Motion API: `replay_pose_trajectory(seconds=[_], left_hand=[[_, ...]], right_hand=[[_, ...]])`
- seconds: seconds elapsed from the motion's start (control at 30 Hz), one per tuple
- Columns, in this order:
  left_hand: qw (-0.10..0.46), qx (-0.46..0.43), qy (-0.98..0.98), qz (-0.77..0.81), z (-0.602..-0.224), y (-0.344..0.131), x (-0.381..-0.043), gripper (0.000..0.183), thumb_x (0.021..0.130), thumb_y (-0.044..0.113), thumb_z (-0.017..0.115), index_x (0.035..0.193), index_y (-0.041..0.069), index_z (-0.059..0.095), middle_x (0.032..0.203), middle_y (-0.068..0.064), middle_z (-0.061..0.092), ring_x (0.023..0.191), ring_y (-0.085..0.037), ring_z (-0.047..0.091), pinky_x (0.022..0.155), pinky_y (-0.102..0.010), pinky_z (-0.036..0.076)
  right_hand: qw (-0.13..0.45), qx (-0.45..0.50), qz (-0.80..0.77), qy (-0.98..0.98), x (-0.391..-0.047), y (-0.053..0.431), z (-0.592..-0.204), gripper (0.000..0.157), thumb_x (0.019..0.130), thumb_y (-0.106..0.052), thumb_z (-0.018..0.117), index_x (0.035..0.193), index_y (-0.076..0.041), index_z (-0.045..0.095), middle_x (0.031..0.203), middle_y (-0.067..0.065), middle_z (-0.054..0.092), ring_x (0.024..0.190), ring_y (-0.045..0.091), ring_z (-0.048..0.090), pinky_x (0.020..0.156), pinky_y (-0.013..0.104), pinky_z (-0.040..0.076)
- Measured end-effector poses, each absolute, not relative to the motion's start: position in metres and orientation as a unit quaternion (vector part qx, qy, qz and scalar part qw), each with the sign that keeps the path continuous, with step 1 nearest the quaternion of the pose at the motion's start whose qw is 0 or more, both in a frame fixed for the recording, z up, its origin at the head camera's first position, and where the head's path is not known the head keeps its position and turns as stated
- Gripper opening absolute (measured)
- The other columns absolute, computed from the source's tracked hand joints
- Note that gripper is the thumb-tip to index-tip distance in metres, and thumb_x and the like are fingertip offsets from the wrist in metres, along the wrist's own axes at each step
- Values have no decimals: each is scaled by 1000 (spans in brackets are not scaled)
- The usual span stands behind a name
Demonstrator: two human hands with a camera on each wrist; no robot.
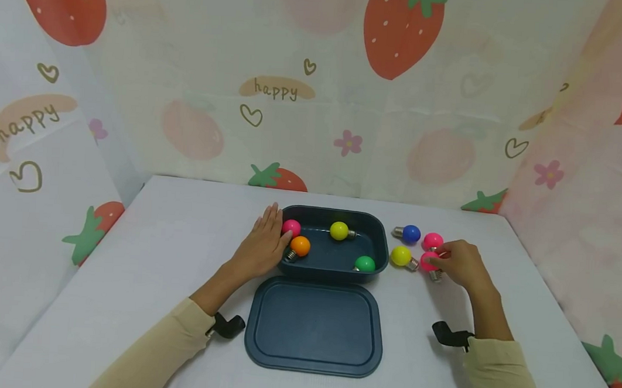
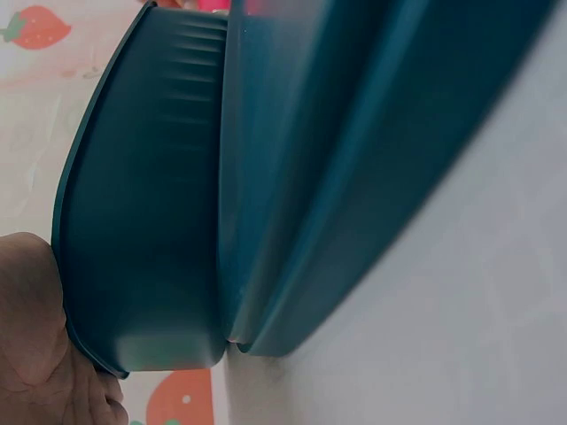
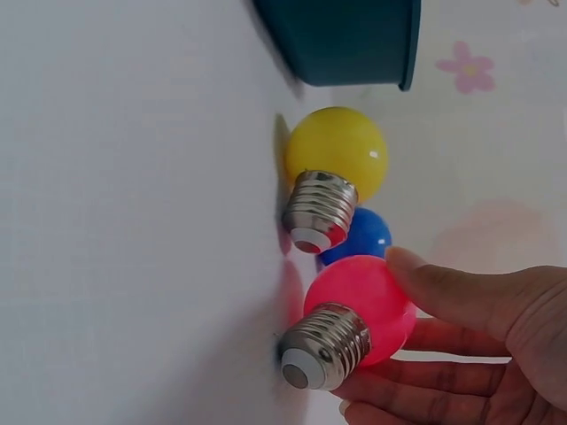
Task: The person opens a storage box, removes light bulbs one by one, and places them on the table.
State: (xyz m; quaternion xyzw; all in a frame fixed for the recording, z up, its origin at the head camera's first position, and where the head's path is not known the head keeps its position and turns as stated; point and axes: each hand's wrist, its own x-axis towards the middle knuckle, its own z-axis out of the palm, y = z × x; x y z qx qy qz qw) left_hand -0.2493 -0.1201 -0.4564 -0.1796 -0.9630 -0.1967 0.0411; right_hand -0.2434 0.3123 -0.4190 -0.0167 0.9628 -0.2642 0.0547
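Note:
My left hand (image 1: 260,247) rests with straight fingers against the left rim of a dark blue-green box (image 1: 333,275). Inside lie a pink bulb (image 1: 291,226), an orange bulb (image 1: 300,245), a yellow bulb (image 1: 339,230) and a green bulb (image 1: 365,263). Right of the box, my right hand (image 1: 464,265) pinches a pink light bulb (image 3: 359,301) between thumb and fingers, its metal base pointing toward the wrist camera. Around it on the table are a blue bulb (image 1: 411,234), a second yellow bulb (image 1: 401,256) and another pink bulb (image 1: 433,241).
A flat lid (image 1: 314,326) of the same colour lies in front of the box, near its front wall. The white table (image 1: 199,211) meets a cloth backdrop (image 1: 347,102) printed with strawberries at the back. Similar cloth hangs at both sides.

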Motion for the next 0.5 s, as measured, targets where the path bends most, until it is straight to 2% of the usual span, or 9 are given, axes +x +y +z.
replay_pose_trajectory(seconds=[0.5], left_hand=[[44,-178,-963,-198,-456,-119,-248,69,111,39,33,158,-8,14,168,-22,6,155,-37,4,124,-49,9]], right_hand=[[52,-6,-261,964,-243,312,-420,46,92,-26,76,118,10,66,108,27,66,97,39,61,72,41,59]])
